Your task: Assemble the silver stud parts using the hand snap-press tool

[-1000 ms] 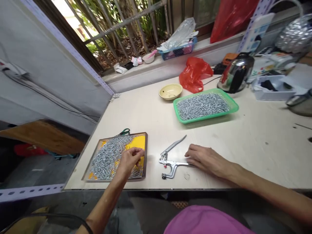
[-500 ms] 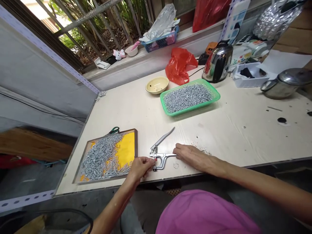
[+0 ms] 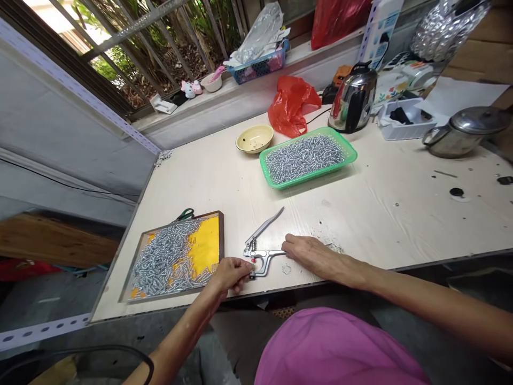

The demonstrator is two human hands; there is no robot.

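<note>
A pair of silver snap-fastener pliers (image 3: 263, 256) lies near the table's front edge, with one handle raised and its jaws toward the left. My right hand (image 3: 306, 253) is closed around the end of the lower handle. At the jaws, beside a small red part, my left hand (image 3: 234, 274) has its fingertips pinched together. Whatever is between them is too small to make out. Left of that hand lies a shallow tray (image 3: 222, 235) with a yellow bottom, holding a heap of small silver metal pieces (image 3: 160, 256).
Farther back stands a green basket (image 3: 269, 181) full of similar silver pieces. Near it are a cream bowl (image 3: 255, 140), a red plastic bag (image 3: 292, 107) and an electric kettle (image 3: 352, 99). Green-handled scissors (image 3: 186, 214) lie behind the tray. A steel pot (image 3: 460, 133) stands right.
The whole view has shifted slightly. Both hands keep their places at the pliers, the left at the jaws and the right on the lower handle.
</note>
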